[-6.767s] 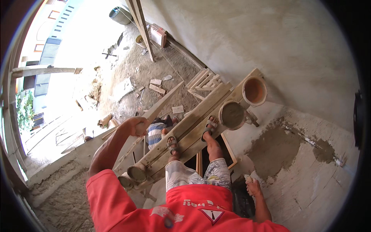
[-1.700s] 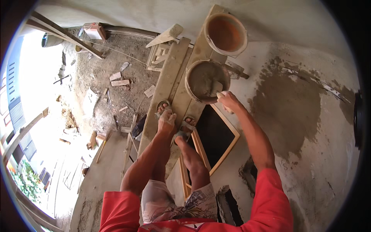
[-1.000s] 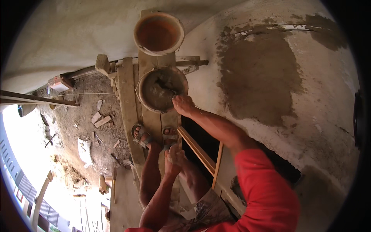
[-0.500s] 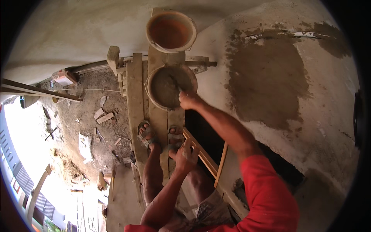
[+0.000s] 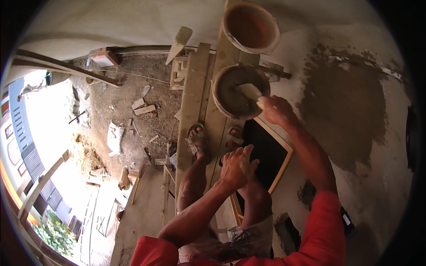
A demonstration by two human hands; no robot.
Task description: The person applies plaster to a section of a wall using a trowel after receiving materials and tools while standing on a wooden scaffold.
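My right hand (image 5: 274, 107) grips the handle of a trowel, its pale, mortar-coated blade (image 5: 248, 91) angled into a bucket of grey mortar (image 5: 228, 91) on the plank walkway (image 5: 193, 102). A second bucket with rusty orange inside (image 5: 253, 26) stands on the boards beyond it. My left hand (image 5: 237, 164) hangs in front of my legs, below the mortar bucket, fingers apart and slightly bent, with pale smears on it and nothing visible in it. My sandalled feet stand on the planks.
A dark framed opening (image 5: 259, 155) lies right of the planks. The wall (image 5: 346, 106) at right has a damp mortar patch. Below left is ground (image 5: 133, 128) with rubble and a white sack (image 5: 115, 137). Leaning timber poles (image 5: 66, 66) cross the upper left; bright outdoors shows at far left.
The view has swung, shifting the buckets rightward. The trowel blade in the mortar now shows pale and raised toward the rim. My left hand's fingers have spread a little.
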